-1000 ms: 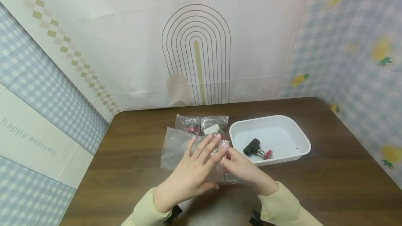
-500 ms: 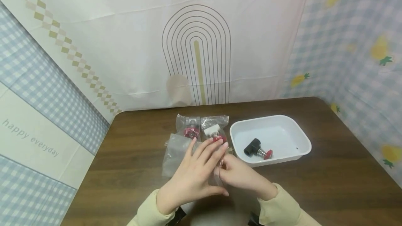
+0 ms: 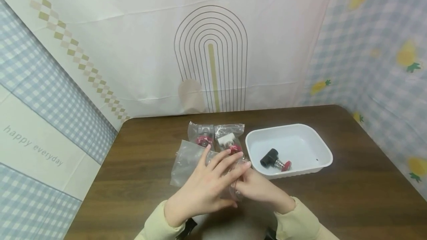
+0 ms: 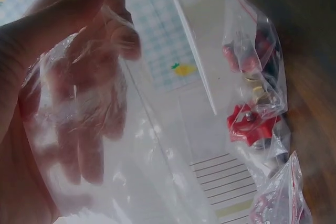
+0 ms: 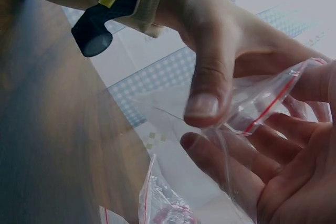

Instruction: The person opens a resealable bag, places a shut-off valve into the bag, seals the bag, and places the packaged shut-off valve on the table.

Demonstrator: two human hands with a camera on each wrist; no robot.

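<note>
A clear zip bag (image 3: 188, 162) with a red seal line spreads between the two hands, flat-looking on its left side. My left hand (image 3: 203, 188) lies over it with fingers straight and spread; its thumb (image 5: 207, 98) overlaps the plastic in the right wrist view. My right hand (image 3: 255, 188) has curled fingers, partly hidden behind the left, and pinches the bag by its seal edge. Through the plastic, fingers (image 4: 79, 150) show in the left wrist view. Just beyond the hands lie a bagged grey valve (image 3: 204, 136) and a bagged white valve (image 3: 228, 142), both with red handwheels.
To the right of the hands stands a white tray (image 3: 307, 158) holding a black tee-shaped valve (image 3: 270, 158) with a red knob. Another bagged valve with brass-coloured fittings (image 4: 257, 90) shows in the left wrist view. Everything stands on a brown wooden table (image 3: 143, 166).
The valves beyond show more than a second ago. Both hands have shifted only slightly, the bag's right part has bunched up between them, and its left part has moved a little toward the person.
</note>
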